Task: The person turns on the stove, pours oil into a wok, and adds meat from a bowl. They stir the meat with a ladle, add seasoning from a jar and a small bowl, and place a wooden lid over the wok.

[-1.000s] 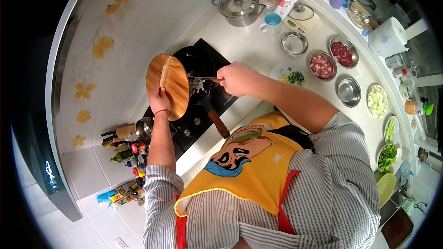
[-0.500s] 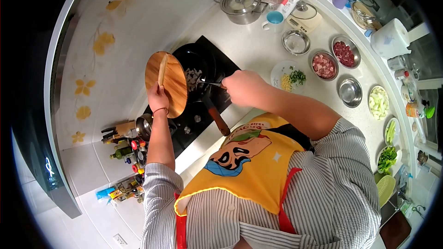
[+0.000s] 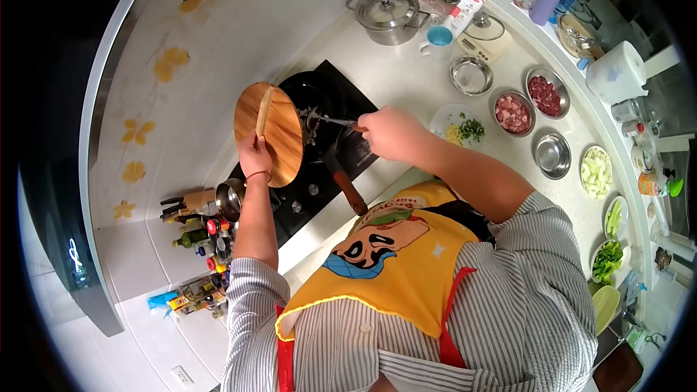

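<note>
My left hand (image 3: 253,155) is closed around the handle bar of a round wooden lid (image 3: 283,134), which is tilted beside the wok and hides its left side. My right hand (image 3: 392,133) grips a spatula (image 3: 335,122) whose metal end reaches into the black wok (image 3: 319,88). Small pale-brown pieces, which look like meat (image 3: 311,128), lie in the wok around the spatula's tip. The wok's brown wooden handle (image 3: 348,190) points toward my apron.
Right of the black cooktop (image 3: 337,72) are a plate of chopped greens (image 3: 472,129), bowls of raw meat (image 3: 513,113), an empty steel bowl (image 3: 552,155) and cut vegetables (image 3: 597,172). A lidded steel pot (image 3: 390,18) stands behind. Bottles (image 3: 192,238) and knives (image 3: 174,207) crowd the left.
The spatula's end has shifted within the wok, and the pieces around it have moved. The lid stays held beside the wok. My view has shifted slightly.
</note>
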Available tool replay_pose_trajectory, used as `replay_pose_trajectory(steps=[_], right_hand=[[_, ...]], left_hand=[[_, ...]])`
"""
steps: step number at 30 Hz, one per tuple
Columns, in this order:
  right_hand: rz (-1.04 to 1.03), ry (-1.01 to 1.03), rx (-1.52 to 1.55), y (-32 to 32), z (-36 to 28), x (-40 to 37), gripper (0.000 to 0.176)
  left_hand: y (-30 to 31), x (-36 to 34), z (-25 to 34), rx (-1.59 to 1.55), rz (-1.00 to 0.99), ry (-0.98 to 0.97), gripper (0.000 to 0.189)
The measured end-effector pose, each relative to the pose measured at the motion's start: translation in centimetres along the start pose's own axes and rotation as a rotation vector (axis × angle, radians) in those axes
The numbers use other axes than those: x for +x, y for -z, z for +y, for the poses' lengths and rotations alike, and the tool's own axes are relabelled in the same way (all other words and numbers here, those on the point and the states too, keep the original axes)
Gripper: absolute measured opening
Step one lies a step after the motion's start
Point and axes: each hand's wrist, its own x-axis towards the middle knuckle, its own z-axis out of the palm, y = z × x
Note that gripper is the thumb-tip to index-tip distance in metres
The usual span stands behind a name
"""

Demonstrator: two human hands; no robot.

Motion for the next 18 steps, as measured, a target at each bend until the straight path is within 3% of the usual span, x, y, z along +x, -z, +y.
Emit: replay_pose_trajectory(steps=[12,18], right_hand=[[-0.039,0.077,-0.188,2.5,-2.1,-2.4,0.013],[-0.001,0.031,-0.101,-2.8,0.5,0.7,0.024]], left_hand=[[0.6,-0.1,1.2,0.032,-0.048,0.031,0.03],[0.2,0.1,0.1,0.06,-0.047,0.006,0.033]])
